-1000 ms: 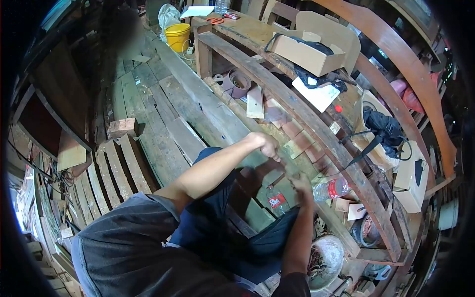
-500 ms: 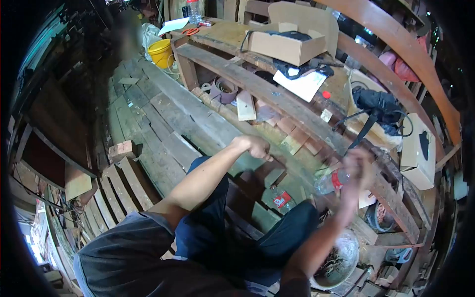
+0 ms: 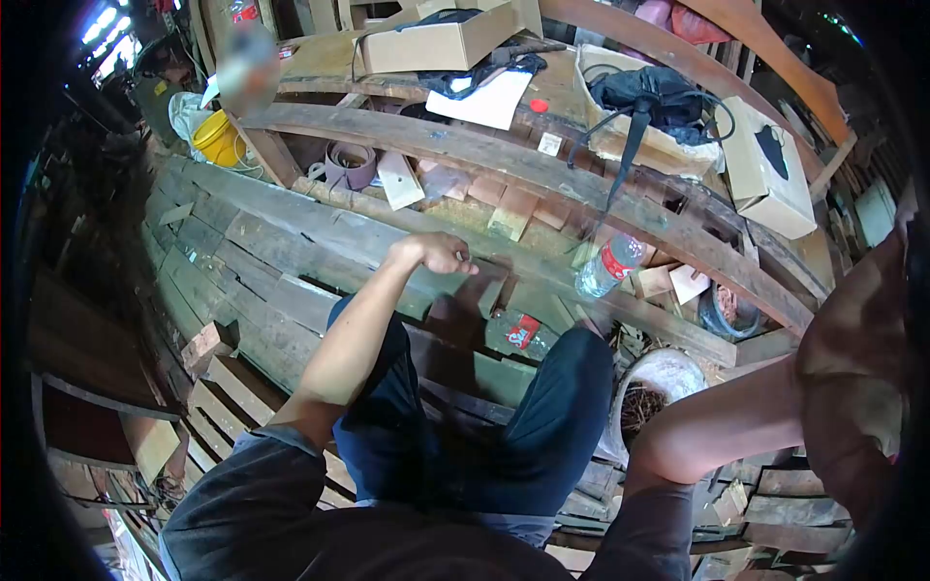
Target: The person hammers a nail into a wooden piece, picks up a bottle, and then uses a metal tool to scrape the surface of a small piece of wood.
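My left hand is closed over the wooden planks, thumb and fingers pressed together; anything in the pinch is too small to name. My right hand is raised at the right edge, large, shadowed and close to the camera, its fingers not distinguishable. A clear plastic bottle with a red label stands tilted beside the long wooden beam. A second red-labelled bottle lies near my knees, below my left hand.
A white bucket holds dry scraps beside my knee. Behind the beam are an open cardboard box, white paper and a black bag. A yellow bucket stands at the left. Wooden slats lie at the lower left.
My right hand has moved from beside the bottle to the right edge, close to the camera. My left hand stays closed over the planks. The view has turned right.
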Demonstrator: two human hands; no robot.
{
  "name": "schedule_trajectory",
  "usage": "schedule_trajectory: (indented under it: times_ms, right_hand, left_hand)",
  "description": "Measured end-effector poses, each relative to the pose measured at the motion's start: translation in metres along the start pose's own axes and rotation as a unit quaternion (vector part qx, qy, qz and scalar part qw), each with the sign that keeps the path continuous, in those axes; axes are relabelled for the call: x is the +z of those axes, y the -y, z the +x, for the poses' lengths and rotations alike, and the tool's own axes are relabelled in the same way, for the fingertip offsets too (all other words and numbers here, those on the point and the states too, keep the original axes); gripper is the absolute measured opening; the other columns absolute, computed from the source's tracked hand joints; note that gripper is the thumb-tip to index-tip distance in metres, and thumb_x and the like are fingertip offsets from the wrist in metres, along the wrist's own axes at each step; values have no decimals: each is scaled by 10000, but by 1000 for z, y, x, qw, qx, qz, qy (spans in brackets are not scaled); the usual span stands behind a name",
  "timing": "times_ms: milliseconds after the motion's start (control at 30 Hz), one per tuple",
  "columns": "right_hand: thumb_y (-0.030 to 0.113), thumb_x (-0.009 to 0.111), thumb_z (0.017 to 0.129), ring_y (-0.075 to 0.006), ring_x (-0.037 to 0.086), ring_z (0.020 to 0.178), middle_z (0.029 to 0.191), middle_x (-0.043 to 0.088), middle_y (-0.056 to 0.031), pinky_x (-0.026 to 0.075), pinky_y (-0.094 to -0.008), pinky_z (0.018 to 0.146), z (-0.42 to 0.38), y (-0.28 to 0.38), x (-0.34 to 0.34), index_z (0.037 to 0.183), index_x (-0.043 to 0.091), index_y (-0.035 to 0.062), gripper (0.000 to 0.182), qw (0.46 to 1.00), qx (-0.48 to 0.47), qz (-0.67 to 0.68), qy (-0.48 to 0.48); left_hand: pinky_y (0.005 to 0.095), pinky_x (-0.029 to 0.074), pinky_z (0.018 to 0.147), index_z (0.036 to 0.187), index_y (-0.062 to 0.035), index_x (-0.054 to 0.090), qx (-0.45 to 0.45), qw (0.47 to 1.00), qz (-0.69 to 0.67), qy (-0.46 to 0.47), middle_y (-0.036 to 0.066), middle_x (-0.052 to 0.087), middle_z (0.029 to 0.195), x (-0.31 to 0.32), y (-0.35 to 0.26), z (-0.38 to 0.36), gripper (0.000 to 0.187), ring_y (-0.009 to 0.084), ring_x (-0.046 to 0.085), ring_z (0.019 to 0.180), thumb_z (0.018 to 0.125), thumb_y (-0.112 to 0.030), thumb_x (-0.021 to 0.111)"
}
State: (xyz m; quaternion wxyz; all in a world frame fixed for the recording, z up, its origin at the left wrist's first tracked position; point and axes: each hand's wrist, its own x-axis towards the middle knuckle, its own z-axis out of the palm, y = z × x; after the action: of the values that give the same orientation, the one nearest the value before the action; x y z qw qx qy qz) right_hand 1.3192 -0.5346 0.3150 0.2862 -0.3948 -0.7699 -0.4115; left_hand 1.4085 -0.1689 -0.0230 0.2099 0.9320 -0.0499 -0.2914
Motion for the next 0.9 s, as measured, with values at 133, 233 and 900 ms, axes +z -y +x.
schedule_trajectory:
  times_ms: [133, 233, 900]
  right_hand:
    - [162, 608, 818, -184, 542, 893, 1030, 558, -109, 468, -308, 772, 4, 6, 0, 1179, 498, -5, 412, 1000, -10, -6, -11]
    - [161, 611, 816, -183, 544, 884, 1018, 561, -106, 468, -307, 767, 4, 9, 3, 1164, 503, -4, 400, 1000, -12, -8, -18]
    - [159, 632, 804, -179, 556, 824, 937, 577, -90, 467, -299, 738, 5, 42, -19, 1067, 537, 4, 320, 996, -6, -85, -11]
  left_hand:
    - [417, 434, 1006, 1246, -91, 608, 0, 1000, -12, 4, 182, 594, 1290, 4, -5, -1, 683, 344, 542, 1219, 860, -652, 557]
    - [418, 426, 1016, 1261, -84, 596, -5, 1000, -8, 3, 185, 586, 1301, 4, -4, -2, 697, 346, 534, 1231, 861, -653, 553]
    - [395, 473, 938, 1196, -96, 637, 26, 999, -12, -26, 169, 652, 1202, -2, 3, -8, 538, 322, 608, 1120, 877, -528, 608]
